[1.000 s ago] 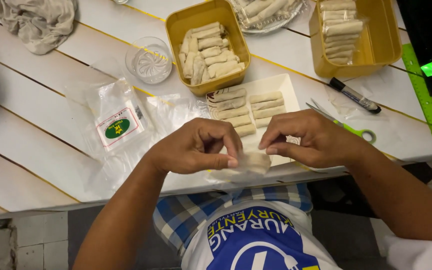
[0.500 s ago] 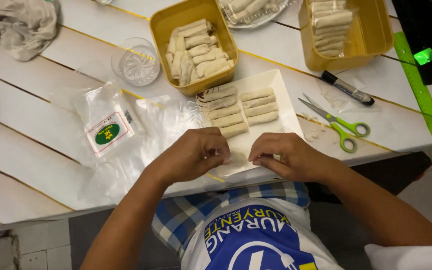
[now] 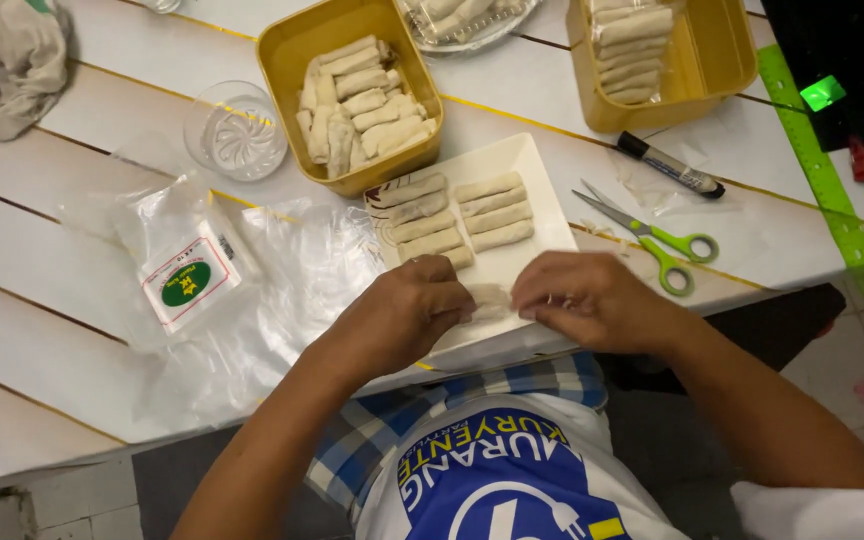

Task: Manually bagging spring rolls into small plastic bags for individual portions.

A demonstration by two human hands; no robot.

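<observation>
Rolling step, seemingly: left hand (image 3: 407,310) and right hand (image 3: 582,298) fingers pinched narrow on 1 pale roll (image 3: 489,298), between fingertips on white tray (image 3: 542,190); 8 finished rolls just beyond.

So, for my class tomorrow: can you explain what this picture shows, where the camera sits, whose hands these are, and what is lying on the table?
There is no machine here. The camera is worn on a person's head and looks down, so you see that person's own two hands. The left hand and right hand together pinch a pale wrapper roll over a white tray that already carries two short rows of rolls. Behind it stand a yellow tub full of rolls and a second yellow tub. Also on the white plank table: a glass bowl, a clear plastic packet, green-handled scissors, a marker, a green ruler and a crumpled cloth.
</observation>
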